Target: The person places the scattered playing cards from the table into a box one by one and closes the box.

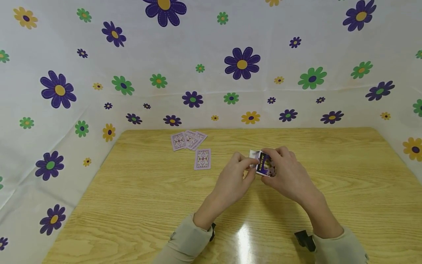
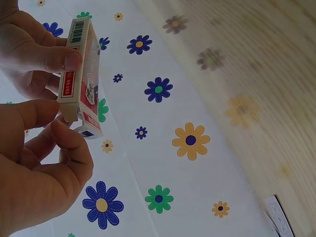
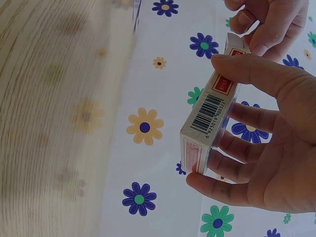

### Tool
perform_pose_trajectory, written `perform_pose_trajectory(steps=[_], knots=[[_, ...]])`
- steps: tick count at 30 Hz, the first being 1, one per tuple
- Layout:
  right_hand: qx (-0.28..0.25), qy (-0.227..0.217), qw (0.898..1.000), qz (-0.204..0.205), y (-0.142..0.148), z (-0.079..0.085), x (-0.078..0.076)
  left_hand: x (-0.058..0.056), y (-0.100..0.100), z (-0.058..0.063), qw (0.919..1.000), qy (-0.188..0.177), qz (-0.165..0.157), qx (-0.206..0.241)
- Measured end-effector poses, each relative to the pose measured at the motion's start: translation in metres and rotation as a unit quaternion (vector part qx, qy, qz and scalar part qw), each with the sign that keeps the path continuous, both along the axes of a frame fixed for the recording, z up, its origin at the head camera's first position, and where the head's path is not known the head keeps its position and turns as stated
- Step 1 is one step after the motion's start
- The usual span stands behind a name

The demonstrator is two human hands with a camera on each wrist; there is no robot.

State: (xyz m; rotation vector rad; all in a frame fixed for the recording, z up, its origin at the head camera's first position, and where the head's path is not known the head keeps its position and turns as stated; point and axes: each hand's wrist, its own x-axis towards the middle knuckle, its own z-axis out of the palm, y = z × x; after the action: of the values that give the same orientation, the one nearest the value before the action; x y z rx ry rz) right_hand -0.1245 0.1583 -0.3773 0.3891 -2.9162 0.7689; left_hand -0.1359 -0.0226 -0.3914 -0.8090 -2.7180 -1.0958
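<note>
My right hand (image 1: 290,172) holds a small playing-card box (image 1: 266,165) by its edges, thumb on one narrow side and fingers on the other. Its printed face is dark purple with yellow lettering in the head view; a barcode (image 3: 207,116) shows on the narrow side in the right wrist view. At the box's open end, a white flap (image 2: 69,111) sticks out. My left hand (image 1: 233,178) has its fingers curled there, thumb and index finger pinching at the flap. The inside of the box is mostly hidden by the fingers.
A single card (image 1: 202,159) lies face down on the wooden table (image 1: 148,205), left of the hands. Beyond it, several more patterned cards (image 1: 189,140) overlap in a fan near the back edge. A white flowered cloth (image 1: 204,44) hangs behind and at both sides.
</note>
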Motion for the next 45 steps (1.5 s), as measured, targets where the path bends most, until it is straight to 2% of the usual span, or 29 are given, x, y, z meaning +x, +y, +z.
perform_pose_trajectory(steps=[19, 28, 37, 45], knots=[[-0.004, -0.015, 1.000, -0.008, 0.002, -0.002, 0.000, 0.000, 0.000, 0.000, 0.9999, -0.010, -0.005, -0.007], [-0.006, -0.019, 1.000, -0.008, 0.003, -0.002, -0.001, -0.001, -0.001, 0.001, 0.9999, -0.011, 0.004, -0.002], [-0.003, -0.025, 1.000, -0.009, 0.003, 0.000, -0.002, -0.007, -0.011, 0.005, 0.9974, 0.012, 0.059, 0.040], [0.002, -0.030, 1.000, -0.008, 0.003, 0.002, -0.002, -0.027, -0.042, 0.006, 0.9906, 0.016, 0.131, 0.037]])
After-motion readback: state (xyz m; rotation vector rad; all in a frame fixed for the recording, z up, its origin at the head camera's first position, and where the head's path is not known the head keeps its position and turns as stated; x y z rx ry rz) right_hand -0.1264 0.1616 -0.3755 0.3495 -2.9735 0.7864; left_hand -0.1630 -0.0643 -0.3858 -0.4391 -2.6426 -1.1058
